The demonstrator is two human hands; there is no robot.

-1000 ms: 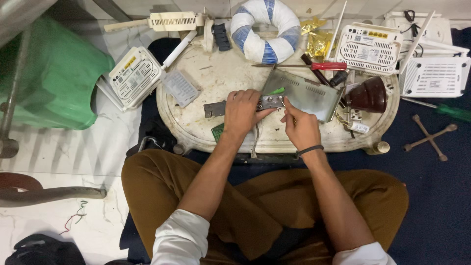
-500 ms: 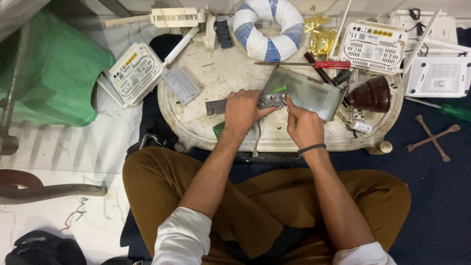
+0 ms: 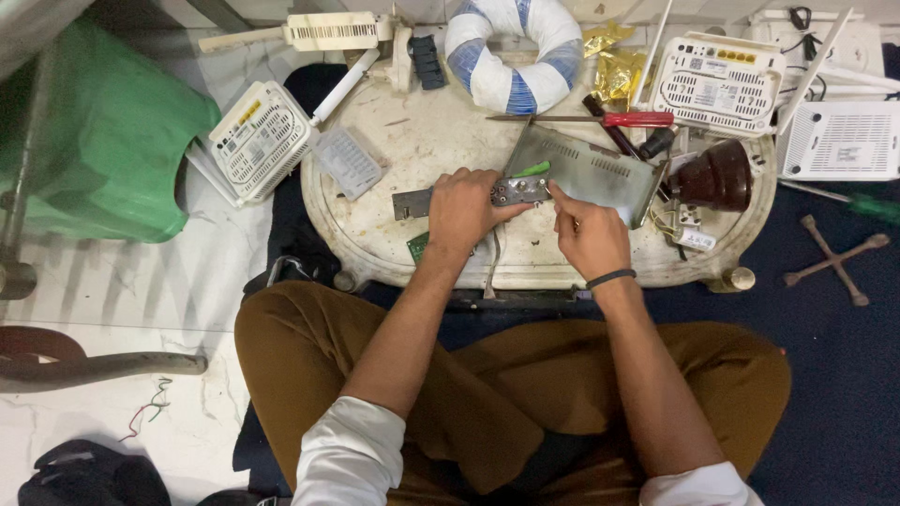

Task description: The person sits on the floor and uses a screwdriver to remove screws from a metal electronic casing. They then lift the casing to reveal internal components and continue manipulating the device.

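Here the metal connector panel [image 3: 518, 191] sits gripped between both hands; left [image 3: 466, 208], right [image 3: 589, 234].

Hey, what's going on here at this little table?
A person sits cross-legged at a low oval table, working on a small metal part with connectors. The left hand holds it down while the right hand pinches at its end, beside an opened grey metal casing. White routers, a red-handled screwdriver and a blue-and-white tape ring lie around.
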